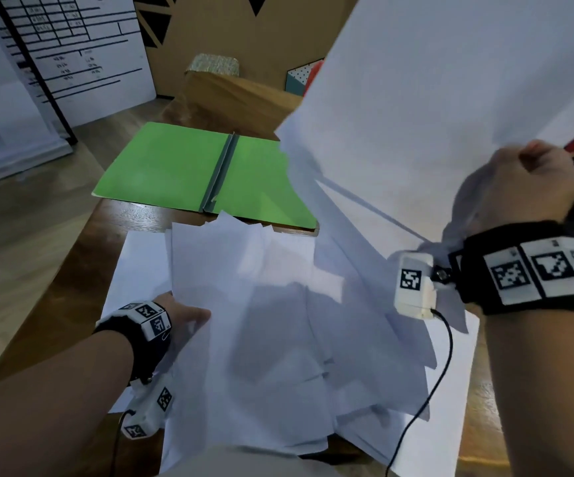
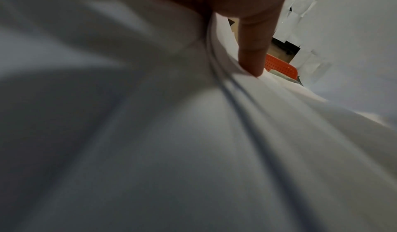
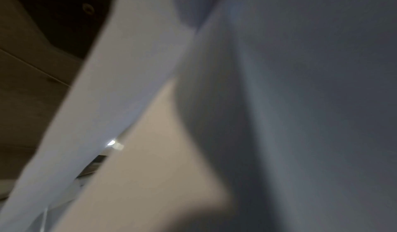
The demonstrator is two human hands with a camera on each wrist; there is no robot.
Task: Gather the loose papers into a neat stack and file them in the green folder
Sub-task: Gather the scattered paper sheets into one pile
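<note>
At the far left a white board (image 1: 61,53) printed with black lines and boxes stands on the wood floor (image 1: 13,215). Just right of it, the brown table (image 1: 55,280) carries the task's things. The left hand (image 1: 184,316), with a marker-tagged band on its wrist, reaches in from the lower left and lies at the left edge of the loose papers (image 1: 261,321). In the head view its thumb rests on top of a sheet while the other fingers are hidden beneath; the left wrist view shows one finger (image 2: 251,48) pressing down into bowed sheets, so this hand pinches the papers' edge. The papers sprawl in a messy, overlapping heap across the near half of the table, corners sticking out in several directions.

Behind the heap, the green folder (image 1: 161,166) lies open and flat on the table, its grey spine running down the middle, its near edge touching the farthest sheets. A cardboard box (image 1: 230,94) sits beyond it.

To the right, the right hand (image 1: 526,184) is curled into a fist around the lower edge of several raised sheets (image 1: 433,98), which stand tilted above the table and hide the folder's right corner. The right wrist view shows only blurred paper.
</note>
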